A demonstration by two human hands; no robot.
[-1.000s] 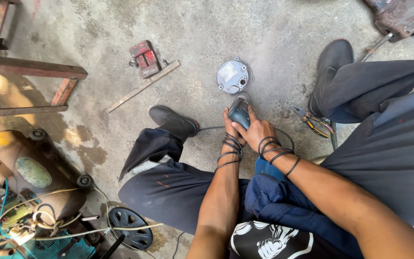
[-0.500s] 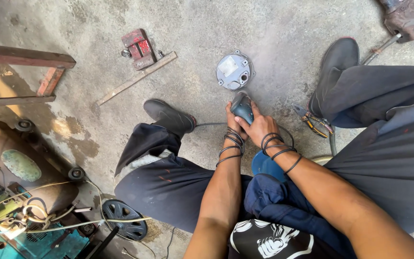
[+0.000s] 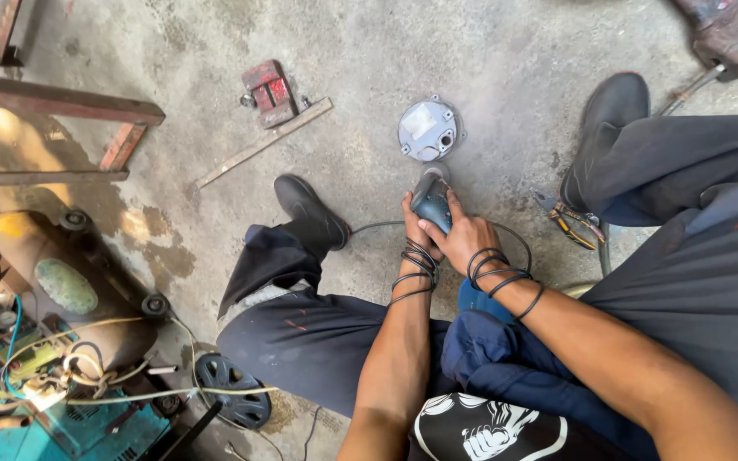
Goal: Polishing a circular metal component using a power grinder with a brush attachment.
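I sit on a concrete floor with my legs spread. Both hands grip a small dark blue-grey power grinder (image 3: 431, 201) held low between my knees. My left hand (image 3: 414, 232) wraps its left side, and my right hand (image 3: 465, 239) covers its rear and right side. Black cords are wound round both wrists. The tool's nose points at a round grey metal cover plate (image 3: 428, 130) lying flat on the floor just beyond it. A black cable (image 3: 375, 227) runs from the tool toward my left boot (image 3: 309, 209).
A red metal block (image 3: 268, 92) and a long flat bar (image 3: 264, 142) lie to the upper left. Pliers with yellow handles (image 3: 576, 224) rest by my right boot (image 3: 605, 124). A rusty steel frame (image 3: 61, 107), a compressor with wheels (image 3: 70, 286) and tangled wires stand at left.
The view has shifted so the scene sits slightly lower and right. My hands keep their grip on the grinder, its nose staying close to the round plate.
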